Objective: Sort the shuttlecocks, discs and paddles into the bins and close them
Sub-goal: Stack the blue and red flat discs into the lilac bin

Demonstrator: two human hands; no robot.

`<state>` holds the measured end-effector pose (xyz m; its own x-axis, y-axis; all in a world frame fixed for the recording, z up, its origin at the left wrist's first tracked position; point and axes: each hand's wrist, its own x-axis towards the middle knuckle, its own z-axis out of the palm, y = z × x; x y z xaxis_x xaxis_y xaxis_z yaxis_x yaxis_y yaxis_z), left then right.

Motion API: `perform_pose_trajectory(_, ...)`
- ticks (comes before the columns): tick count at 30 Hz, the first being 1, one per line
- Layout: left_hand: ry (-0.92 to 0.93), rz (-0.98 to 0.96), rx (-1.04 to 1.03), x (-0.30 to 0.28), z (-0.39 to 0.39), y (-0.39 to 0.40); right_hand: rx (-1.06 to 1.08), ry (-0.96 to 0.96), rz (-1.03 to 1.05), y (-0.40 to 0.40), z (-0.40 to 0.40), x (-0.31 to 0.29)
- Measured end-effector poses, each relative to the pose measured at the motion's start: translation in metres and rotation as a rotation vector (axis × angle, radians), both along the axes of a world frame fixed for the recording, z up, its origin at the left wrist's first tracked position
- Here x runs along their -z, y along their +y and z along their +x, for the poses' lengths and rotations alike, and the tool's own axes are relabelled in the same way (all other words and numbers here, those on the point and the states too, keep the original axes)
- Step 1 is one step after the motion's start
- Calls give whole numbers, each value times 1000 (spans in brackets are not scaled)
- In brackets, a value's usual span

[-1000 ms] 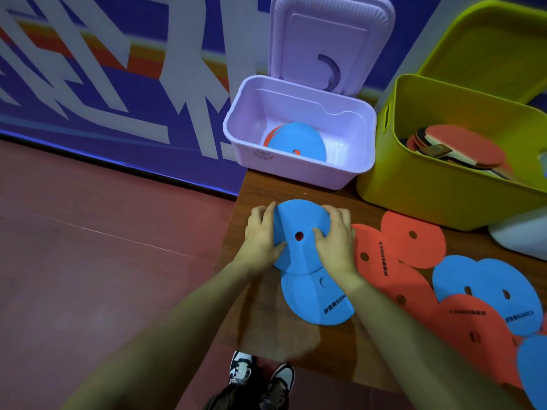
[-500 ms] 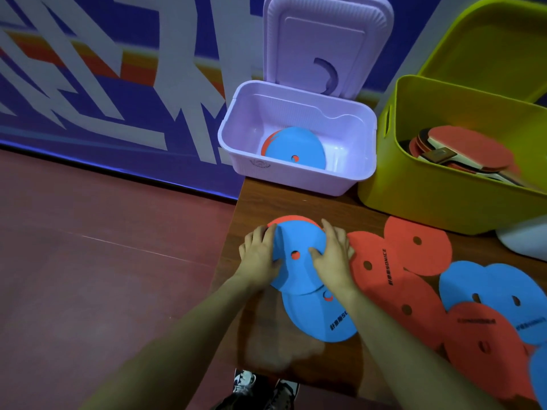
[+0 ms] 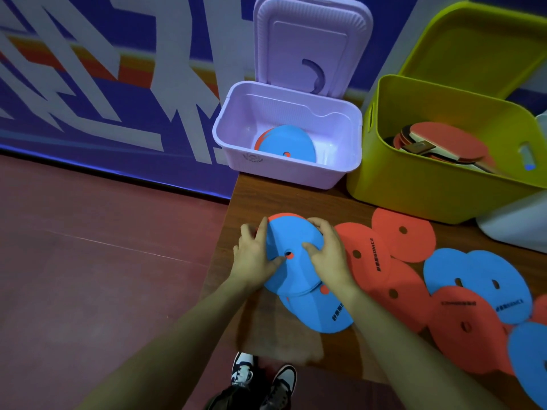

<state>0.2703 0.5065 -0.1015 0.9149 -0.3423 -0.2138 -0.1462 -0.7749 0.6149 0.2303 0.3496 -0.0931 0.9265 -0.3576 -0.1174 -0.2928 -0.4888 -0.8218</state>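
While both hands' fingers pinch a small blue-over-red foam disc stack, lilac bin holds few; many discs remain, lids open.

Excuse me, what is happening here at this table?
A person is sorting flat sports discs into bins. Both hands, the left hand and the right hand, hold a small stack of discs, blue on top with a red one beneath, at the corner of the wooden table. The open purple bin already holds a few discs. The green bin beside it holds paddles. Many red and blue discs lie on the table to the right.
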Motion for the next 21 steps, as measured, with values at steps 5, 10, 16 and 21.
perform_pose_trajectory(5, -154, -20, 25, -11, -8, 1, 14, -53, -22, 3, -12, -14)
perform_pose_trajectory(10, -101, -7, 120, -16, -22, -18, 58, 22, -108, -12, -42, -15)
perform_pose_trajectory(16, 35, 150, 226, 4, -50, -49, 138, 182, -273, -31, -84, 10)
perform_pose_trajectory(21, 54, 240, 195, 20, -64, -52, 136, 312, -479, -35, -104, 29)
